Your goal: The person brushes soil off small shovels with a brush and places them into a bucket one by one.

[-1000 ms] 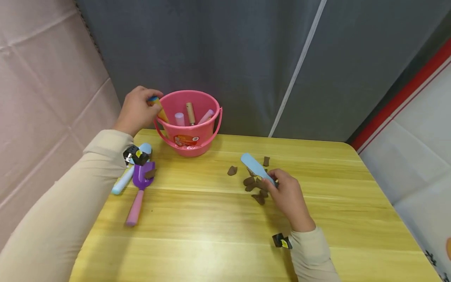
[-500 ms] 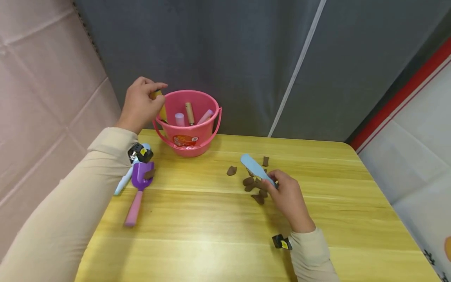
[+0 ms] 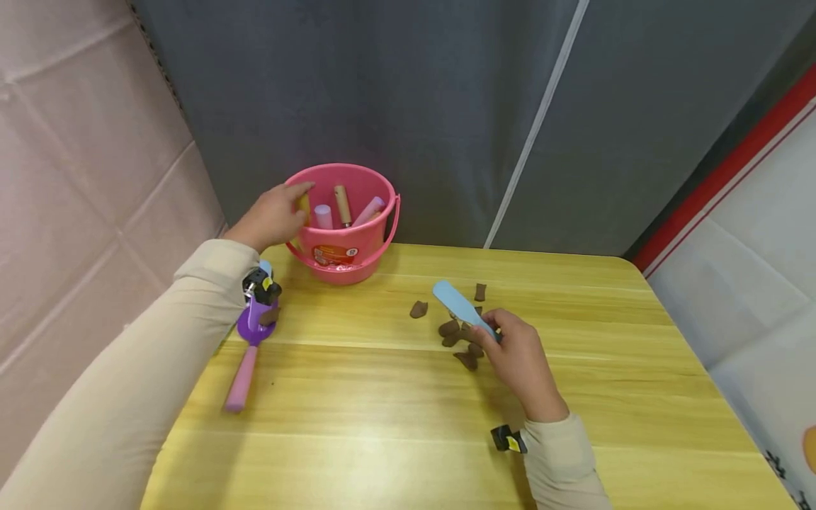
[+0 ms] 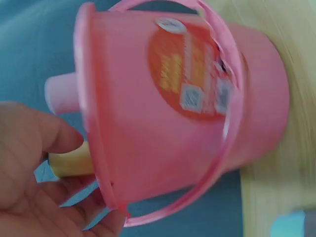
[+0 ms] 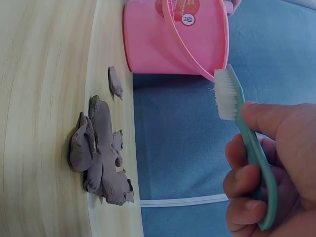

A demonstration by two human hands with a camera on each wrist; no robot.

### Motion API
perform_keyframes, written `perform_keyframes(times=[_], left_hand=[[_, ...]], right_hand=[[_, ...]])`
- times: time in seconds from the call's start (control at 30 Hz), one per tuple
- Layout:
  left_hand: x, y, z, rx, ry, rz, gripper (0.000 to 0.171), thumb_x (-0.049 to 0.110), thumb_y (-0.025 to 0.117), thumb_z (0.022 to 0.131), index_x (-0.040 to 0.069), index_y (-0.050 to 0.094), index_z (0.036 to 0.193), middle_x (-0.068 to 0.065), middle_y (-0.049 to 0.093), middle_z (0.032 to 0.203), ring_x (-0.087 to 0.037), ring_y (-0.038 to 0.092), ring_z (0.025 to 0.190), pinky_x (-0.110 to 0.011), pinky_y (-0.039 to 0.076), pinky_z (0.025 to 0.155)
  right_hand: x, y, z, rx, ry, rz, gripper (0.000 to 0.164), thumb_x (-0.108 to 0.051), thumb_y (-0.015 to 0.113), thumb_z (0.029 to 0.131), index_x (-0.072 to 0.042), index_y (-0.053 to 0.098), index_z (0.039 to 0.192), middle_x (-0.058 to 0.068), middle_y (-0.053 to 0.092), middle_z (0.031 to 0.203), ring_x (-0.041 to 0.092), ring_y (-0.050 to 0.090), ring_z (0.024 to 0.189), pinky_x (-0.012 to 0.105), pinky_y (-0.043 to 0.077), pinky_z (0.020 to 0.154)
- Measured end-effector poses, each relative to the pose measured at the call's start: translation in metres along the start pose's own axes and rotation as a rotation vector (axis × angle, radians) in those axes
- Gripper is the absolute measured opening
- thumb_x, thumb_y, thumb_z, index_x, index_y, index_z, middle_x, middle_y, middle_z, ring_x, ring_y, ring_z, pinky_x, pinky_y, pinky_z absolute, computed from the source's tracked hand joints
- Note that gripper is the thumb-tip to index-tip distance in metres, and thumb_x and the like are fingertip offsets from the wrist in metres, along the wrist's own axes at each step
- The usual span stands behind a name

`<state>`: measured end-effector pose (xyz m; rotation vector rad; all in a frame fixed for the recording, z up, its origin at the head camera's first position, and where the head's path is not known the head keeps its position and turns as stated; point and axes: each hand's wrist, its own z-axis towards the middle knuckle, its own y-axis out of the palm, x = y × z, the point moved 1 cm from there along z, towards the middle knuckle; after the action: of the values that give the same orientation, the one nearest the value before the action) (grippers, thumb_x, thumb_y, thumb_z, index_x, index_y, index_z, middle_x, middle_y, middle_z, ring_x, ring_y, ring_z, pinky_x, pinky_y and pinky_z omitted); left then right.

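My left hand (image 3: 275, 216) is at the left rim of the pink bucket (image 3: 338, 256). Between its thumb and fingers lies a yellow handle (image 4: 73, 163), which slopes down inside the bucket; the tool's other end is hidden. A pale purple cylinder, a wooden handle (image 3: 343, 205) and a pink stick (image 3: 370, 210) also stand in the bucket. My right hand (image 3: 519, 361) grips a brush (image 5: 254, 148) with white bristles and a blue-green handle, held above several brown clay pieces (image 5: 101, 153) on the table.
A purple shovel (image 3: 241, 379) with a pink handle lies at the left of the wooden table (image 3: 382, 425), a clay piece on its scoop. The left wrist partly covers a light blue tool beyond it. A grey curtain (image 3: 446, 127) hangs behind the table.
My left hand rose slightly with the yellow handle, then came down and right over the bucket's rim, so the handle sits lower inside. My right hand and brush stayed nearly still.
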<state>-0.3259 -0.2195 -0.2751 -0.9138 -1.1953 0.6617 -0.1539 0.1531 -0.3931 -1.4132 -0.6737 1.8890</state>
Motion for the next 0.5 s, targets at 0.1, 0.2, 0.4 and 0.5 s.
perform_keyframes(times=[0.1,0.2,0.4,0.5], left_hand=[[-0.006,-0.001,-0.002,0.08,-0.032,-0.078,0.062,0.012,0.049,0.095,0.006,0.032,0.154,-0.027,0.049,0.128,-0.039,0.051,0.102,-0.051,0.051,0.085],[-0.014,-0.004,-0.008,0.212,-0.066,-0.168,0.055,0.016,0.049,0.096,0.003,0.041,0.149,-0.025,0.051,0.129,-0.039,0.054,0.109,-0.052,0.05,0.091],[-0.029,-0.004,-0.042,0.3,-0.072,-0.152,0.033,0.014,0.049,0.093,-0.005,0.061,0.117,-0.025,0.058,0.114,-0.039,0.055,0.103,-0.053,0.045,0.088],[-0.042,0.01,-0.071,0.144,-0.061,-0.034,0.023,0.015,0.052,0.092,-0.003,0.063,0.1,-0.021,0.061,0.096,-0.035,0.055,0.086,-0.047,0.045,0.075]], right_hand=[[0.0,-0.001,0.0,0.001,-0.008,0.002,0.016,-0.019,0.071,0.094,-0.006,0.065,0.1,0.004,0.059,0.083,0.016,0.046,0.062,0.029,0.037,0.053],[0.0,-0.003,0.0,-0.003,-0.007,0.004,0.015,-0.02,0.07,0.094,-0.006,0.064,0.099,0.004,0.058,0.083,0.016,0.045,0.061,0.029,0.037,0.052],[0.002,-0.007,-0.002,0.005,0.003,-0.01,0.017,-0.022,0.069,0.095,-0.006,0.065,0.101,0.005,0.06,0.085,0.015,0.044,0.06,0.028,0.036,0.051],[0.003,-0.007,-0.003,0.014,0.006,-0.014,0.018,-0.023,0.069,0.095,-0.007,0.065,0.1,0.005,0.061,0.085,0.016,0.044,0.06,0.029,0.036,0.051]])
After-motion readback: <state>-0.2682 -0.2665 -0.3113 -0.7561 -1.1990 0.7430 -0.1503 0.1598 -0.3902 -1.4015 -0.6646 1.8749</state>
